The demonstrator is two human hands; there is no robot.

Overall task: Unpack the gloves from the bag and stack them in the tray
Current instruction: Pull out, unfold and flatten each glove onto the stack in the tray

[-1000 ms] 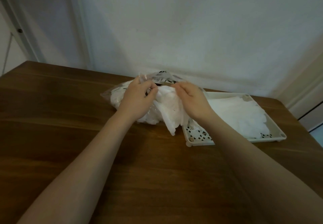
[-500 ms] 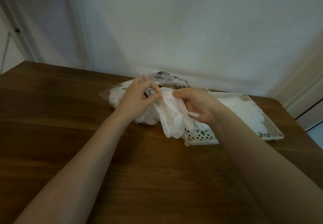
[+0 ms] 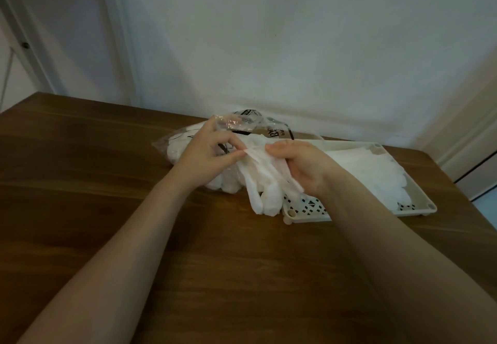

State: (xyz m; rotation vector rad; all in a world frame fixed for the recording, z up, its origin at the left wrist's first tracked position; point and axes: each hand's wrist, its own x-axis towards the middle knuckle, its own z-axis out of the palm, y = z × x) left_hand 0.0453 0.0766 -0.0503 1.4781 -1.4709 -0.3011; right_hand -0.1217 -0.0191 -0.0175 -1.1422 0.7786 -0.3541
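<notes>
So I see my left hand (image 3: 208, 155) and right hand (image 3: 301, 165) both pinching a limp white glove (image 3: 265, 182), fingers dangling over the cream tray (image 3: 419, 196) edge; clear plastic bag (image 3: 242, 124) lies behind, more white gloves (image 3: 376, 171) stacked in tray.

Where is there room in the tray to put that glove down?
The near-left corner of the tray, where its patterned floor shows, is bare. The stacked gloves fill the rest. Between bag and tray it is crowded: both hands hold the white glove there.
</notes>
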